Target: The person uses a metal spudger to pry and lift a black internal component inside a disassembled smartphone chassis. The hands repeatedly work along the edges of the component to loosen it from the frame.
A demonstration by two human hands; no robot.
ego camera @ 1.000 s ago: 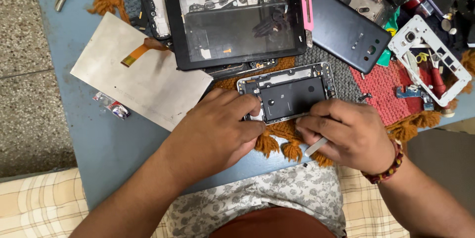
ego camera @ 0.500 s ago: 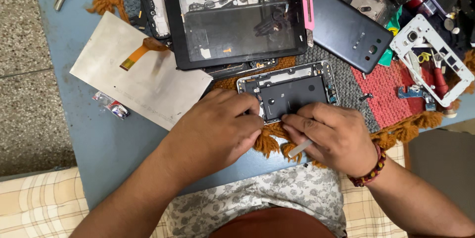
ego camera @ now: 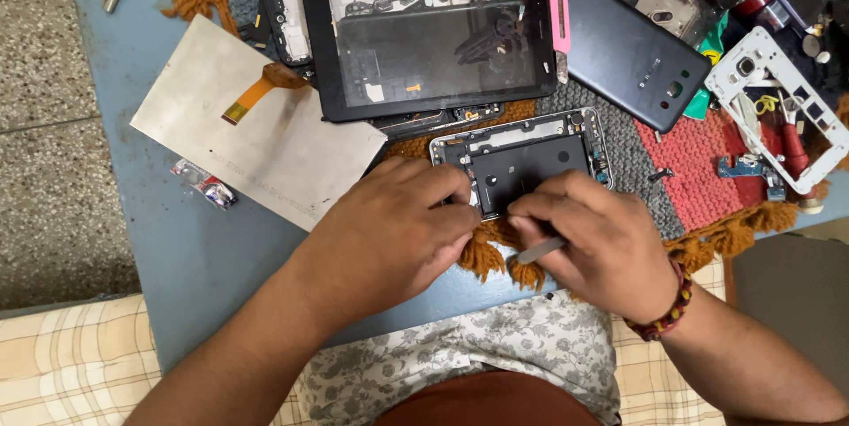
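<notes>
the opened phone frame (ego camera: 522, 159) lies on the woven mat (ego camera: 699, 161) at the near edge of the blue desk (ego camera: 203, 249), just below the black tablet frame (ego camera: 431, 37). the left hand (ego camera: 389, 236) rests over the frame's lower left corner, its fingers pressed down on the edge; whether they pinch anything cannot be told. the right hand (ego camera: 597, 245) sits at the lower right of the frame, its grip narrow and closed on a thin metal tool (ego camera: 539, 251), whose working end is hidden under the fingers. a grey sheet (ego camera: 265, 147) with an orange flex cable (ego camera: 256, 94) lies to the left, a dark back cover (ego camera: 632, 54) and a white frame (ego camera: 778, 112) to the right, and a small foil packet (ego camera: 205, 185) sits on bare desk. risk assessment: the tool tip works out of sight, so a slip could likely scratch the board or cut a ribbon inside the frame. the frame lies close to the desk edge and on a soft mat; uneven downward pressure from the left hand could tilt it or push it off. loose parts crowd the mat nearby, and a sideways jerk of the right hand could scatter them.
</notes>
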